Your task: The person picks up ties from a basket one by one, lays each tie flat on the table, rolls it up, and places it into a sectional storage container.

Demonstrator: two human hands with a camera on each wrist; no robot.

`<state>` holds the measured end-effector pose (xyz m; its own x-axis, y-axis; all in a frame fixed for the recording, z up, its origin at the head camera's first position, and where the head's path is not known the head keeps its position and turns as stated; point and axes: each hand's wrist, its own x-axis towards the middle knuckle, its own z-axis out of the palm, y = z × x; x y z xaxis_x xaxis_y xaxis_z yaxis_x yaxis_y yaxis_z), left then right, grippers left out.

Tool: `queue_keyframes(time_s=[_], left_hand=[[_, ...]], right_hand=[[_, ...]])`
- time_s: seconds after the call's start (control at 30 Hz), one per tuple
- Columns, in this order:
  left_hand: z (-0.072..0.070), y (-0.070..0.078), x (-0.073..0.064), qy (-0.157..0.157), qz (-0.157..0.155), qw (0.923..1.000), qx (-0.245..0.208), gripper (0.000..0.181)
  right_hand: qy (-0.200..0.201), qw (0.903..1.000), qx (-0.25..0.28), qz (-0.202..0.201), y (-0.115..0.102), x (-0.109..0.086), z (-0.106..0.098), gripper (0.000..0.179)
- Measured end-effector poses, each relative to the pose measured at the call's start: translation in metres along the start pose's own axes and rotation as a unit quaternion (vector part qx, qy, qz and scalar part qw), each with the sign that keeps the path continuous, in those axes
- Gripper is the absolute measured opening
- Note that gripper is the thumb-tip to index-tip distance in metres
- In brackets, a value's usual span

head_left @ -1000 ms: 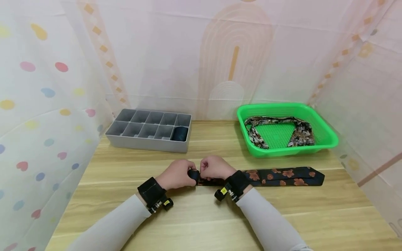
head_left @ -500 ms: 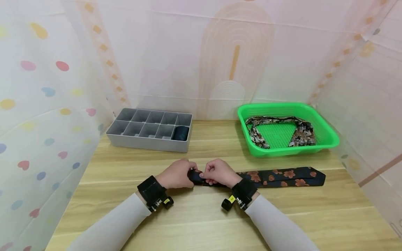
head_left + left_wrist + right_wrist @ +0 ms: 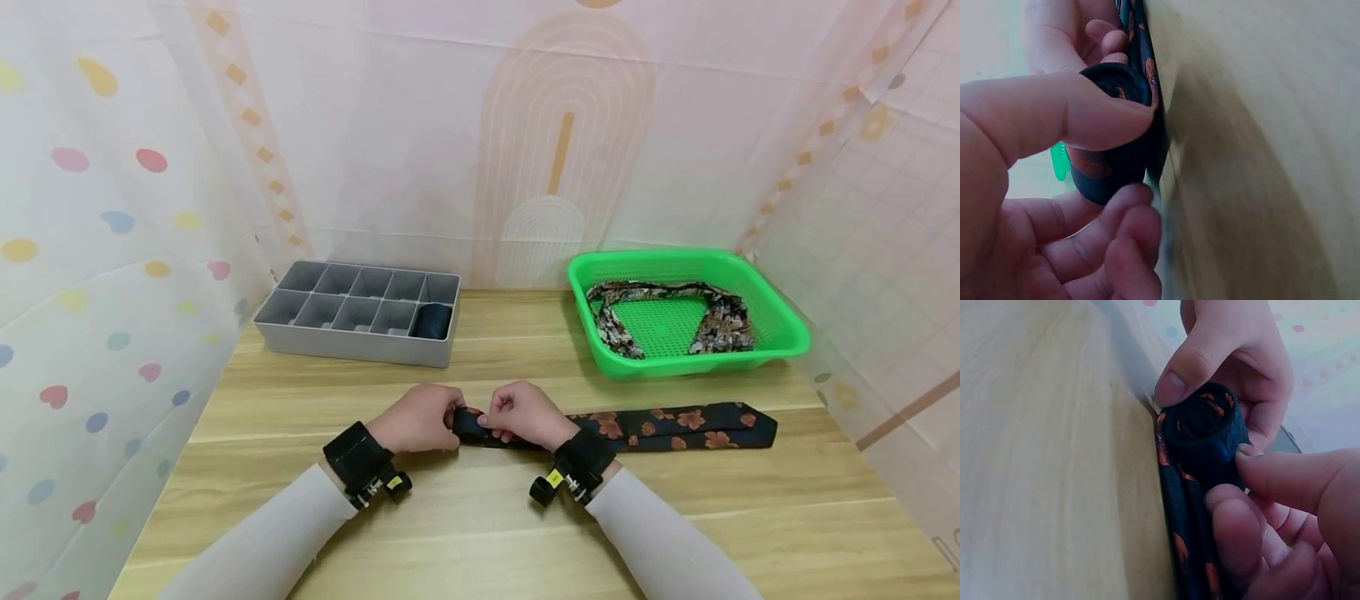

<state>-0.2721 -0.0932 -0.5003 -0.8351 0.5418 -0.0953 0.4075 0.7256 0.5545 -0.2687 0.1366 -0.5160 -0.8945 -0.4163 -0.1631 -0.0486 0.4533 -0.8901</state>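
A dark necktie (image 3: 697,427) with orange-brown flowers lies lengthwise on the table, its pointed wide end at the right. Its left end is wound into a thick roll (image 3: 1207,440), with the spiral showing at the side in both wrist views. My left hand (image 3: 420,418) grips this roll, thumb (image 3: 1110,122) across its near side and fingers round behind. On the roll's right, my right hand (image 3: 525,414) pinches at the cloth with thumb (image 3: 1291,478) and curled forefinger. The flat strip runs on beneath the right hand and wrist, which hide part of it.
At the back left stands a grey divided tray (image 3: 356,343), with a dark rolled necktie (image 3: 431,321) in its front right compartment. A green basket (image 3: 690,363) at the back right holds a loosely laid patterned necktie (image 3: 723,325). Printed curtains surround the table.
Over the last second my right hand has shifted slightly right, its fingers now lying against the roll's side. The left hand keeps its grip on the roll, nearly in place.
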Motion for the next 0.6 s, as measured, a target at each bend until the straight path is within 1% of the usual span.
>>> queue_keyframes(time_s=[0.17, 0.27, 0.43, 0.6], left_hand=[[0.001, 0.001, 0.001, 0.014, 0.008, 0.9998, -0.014, 0.027], [0.003, 0.003, 0.002, 0.027, 0.012, 0.9994, -0.014, 0.027], [0.007, 0.006, 0.004, 0.045, 0.019, 0.9987, -0.017, 0.026], [0.012, 0.013, 0.007, 0.053, 0.039, 0.9976, -0.024, 0.022]], right_hand=[[0.016, 0.9985, -0.052, -0.009, -0.001, -0.002, -0.005, 0.027], [0.015, 0.9970, -0.074, -0.017, -0.001, -0.002, -0.008, 0.027], [-0.005, 0.9971, -0.074, -0.018, 0.001, -0.001, -0.015, 0.026], [-0.044, 0.9956, -0.079, -0.027, 0.001, 0.000, -0.021, 0.015]])
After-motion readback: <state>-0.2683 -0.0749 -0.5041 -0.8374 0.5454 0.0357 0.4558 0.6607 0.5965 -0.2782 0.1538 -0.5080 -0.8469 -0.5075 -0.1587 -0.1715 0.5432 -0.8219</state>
